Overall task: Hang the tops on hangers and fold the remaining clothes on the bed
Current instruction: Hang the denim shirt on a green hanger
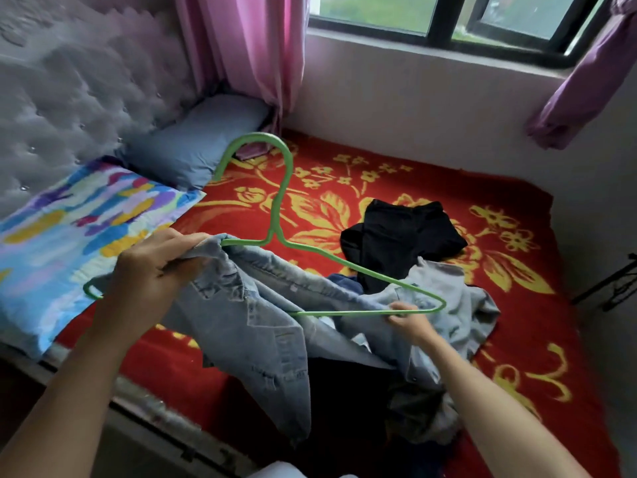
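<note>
A green wire hanger is held up over the bed, hook pointing away from me. My left hand grips the collar of a light denim jacket bunched over the hanger's left shoulder. The hanger's left tip sticks out below that hand. My right hand pinches the hanger's bottom bar near its right corner, together with denim fabric. The rest of the jacket hangs down onto the bed. A black garment lies crumpled behind it, with a dark blue piece showing underneath.
The bed has a red blanket with yellow flowers. A colourful pillow and a blue pillow lie at the padded headboard on the left. Pink curtains and a window are behind.
</note>
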`<state>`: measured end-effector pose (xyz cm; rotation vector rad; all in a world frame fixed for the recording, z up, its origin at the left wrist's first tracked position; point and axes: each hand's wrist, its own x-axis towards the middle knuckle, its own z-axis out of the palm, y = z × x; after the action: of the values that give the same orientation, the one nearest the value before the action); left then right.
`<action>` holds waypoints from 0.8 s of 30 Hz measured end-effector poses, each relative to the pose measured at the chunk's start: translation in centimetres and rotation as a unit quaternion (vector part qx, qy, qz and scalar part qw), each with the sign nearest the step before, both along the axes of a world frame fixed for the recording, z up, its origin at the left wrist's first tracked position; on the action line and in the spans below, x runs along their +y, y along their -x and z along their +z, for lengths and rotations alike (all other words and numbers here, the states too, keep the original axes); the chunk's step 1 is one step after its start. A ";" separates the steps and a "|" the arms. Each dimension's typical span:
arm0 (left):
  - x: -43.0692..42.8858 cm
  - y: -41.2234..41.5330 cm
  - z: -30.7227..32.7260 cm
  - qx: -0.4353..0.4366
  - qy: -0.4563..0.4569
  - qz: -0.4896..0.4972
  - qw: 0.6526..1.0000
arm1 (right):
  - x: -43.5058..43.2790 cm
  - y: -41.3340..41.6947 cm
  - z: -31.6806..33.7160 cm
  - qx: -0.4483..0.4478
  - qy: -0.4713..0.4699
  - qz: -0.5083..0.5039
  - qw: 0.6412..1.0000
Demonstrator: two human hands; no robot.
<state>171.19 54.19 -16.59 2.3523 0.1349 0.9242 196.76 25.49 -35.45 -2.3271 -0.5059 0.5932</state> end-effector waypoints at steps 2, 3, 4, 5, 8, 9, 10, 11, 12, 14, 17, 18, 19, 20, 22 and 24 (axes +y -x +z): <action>0.3 0.2 -0.9 0.019 0.006 0.006 1.000 | -1.3 -1.9 3.3 -0.056 -0.057 -0.060 0.995; 0.4 0.1 -1.6 0.029 -0.001 0.022 0.999 | -1.6 -2.6 5.3 -0.079 -0.084 -0.084 0.990; 0.5 -0.2 -2.4 0.034 -0.014 0.038 0.999 | -1.9 -3.2 7.4 -0.104 -0.101 -0.099 0.984; 0.2 -0.6 -3.0 0.037 -0.036 0.058 0.997 | -2.1 -3.7 9.4 -0.132 -0.110 -0.105 0.980; -0.9 -2.2 -3.7 0.030 -0.091 0.137 0.986 | -2.4 -3.9 15.1 -0.217 -0.104 -0.116 0.964; -1.3 -2.7 -3.7 0.028 -0.088 0.154 0.984 | -2.4 -3.5 16.9 -0.246 -0.106 -0.117 0.956; -1.6 -3.2 -3.6 0.026 -0.079 0.164 0.983 | -2.3 -2.9 18.4 -0.273 -0.107 -0.122 0.948; -1.8 -3.7 -3.5 0.024 -0.064 0.172 0.983 | -2.1 -2.1 19.8 -0.300 -0.105 -0.127 0.940; -1.8 -4.1 -3.5 0.018 -0.054 0.182 0.982 | -1.9 -1.3 21.0 -0.325 -0.099 -0.130 0.932; -1.7 -5.0 -3.5 0.004 -0.045 0.213 0.976 | -1.3 0.6 22.5 -0.368 -0.086 -0.133 0.916; -1.4 -5.6 -3.0 -0.058 -0.045 0.263 0.962 | -0.3 3.8 22.6 -0.521 -0.072 -0.091 0.846; -1.2 -5.7 -2.8 -0.081 -0.034 0.279 0.956 | 0.0 4.9 22.0 -0.556 -0.069 -0.041 0.828; -1.0 -5.5 -2.4 -0.102 -0.021 0.293 0.950 | 0.4 5.9 21.1 -0.569 -0.060 0.028 0.819; -0.7 -5.2 -2.0 -0.120 -0.017 0.301 0.946 | 0.7 6.6 20.0 -0.560 -0.048 0.104 0.820; 0.0 -4.7 -1.2 -0.143 -0.033 0.287 0.947 | 0.7 7.0 18.5 -0.524 -0.023 0.198 0.828; 0.9 -3.8 -0.1 -0.145 -0.039 0.247 0.957 | 0.3 6.2 18.6 -0.519 -0.061 0.186 0.832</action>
<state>174.95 55.08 -16.71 2.2595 0.5981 1.5246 190.55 25.79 -16.84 -2.2587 -1.4485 -0.6257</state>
